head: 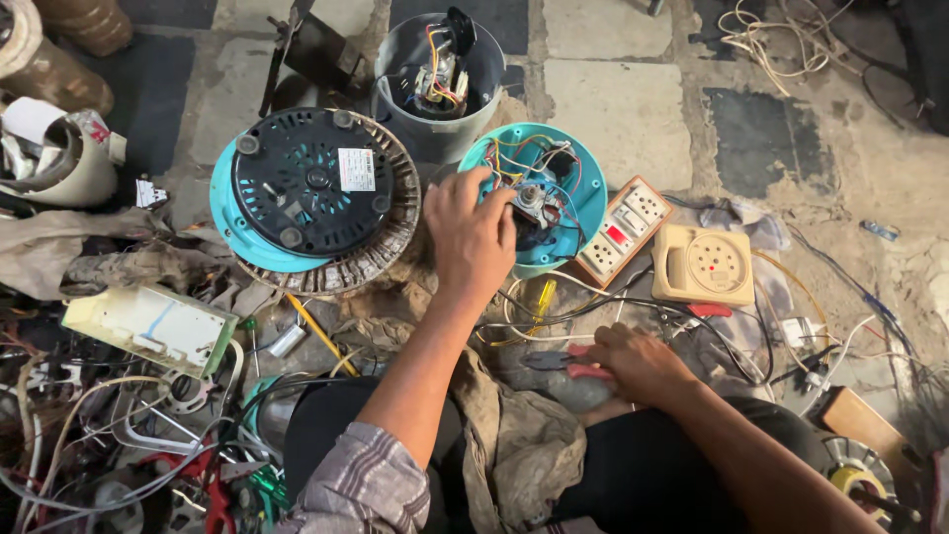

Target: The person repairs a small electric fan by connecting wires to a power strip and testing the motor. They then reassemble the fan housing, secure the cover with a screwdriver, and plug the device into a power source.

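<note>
1. At the centre of the frame, the left hand (473, 235) reaches into the open teal housing (583, 198), its fingers curled down among the coloured wires (514, 153) beside the small motor part (532, 198); whether it pinches anything cannot be told.
2. Lower, right of centre, the right hand (638, 364) is closed around the red handles of a pair of pliers (563, 364), whose dark jaws point left over the floor.
3. Just right of the teal housing lies a switch-and-socket board (625, 229) with an orange rim, and beside that a cream round-socket box (704, 263).
4. In the upper left of centre, a black vented base plate (311, 183) sits on a teal rim and a ring of metal fins.
5. At the top centre stands a grey housing (395, 59) with wiring inside.
6. A yellow-handled screwdriver (543, 297) lies between the two hands, amid loose cables.
7. A cream rectangular box (153, 326) lies at the left.
</note>
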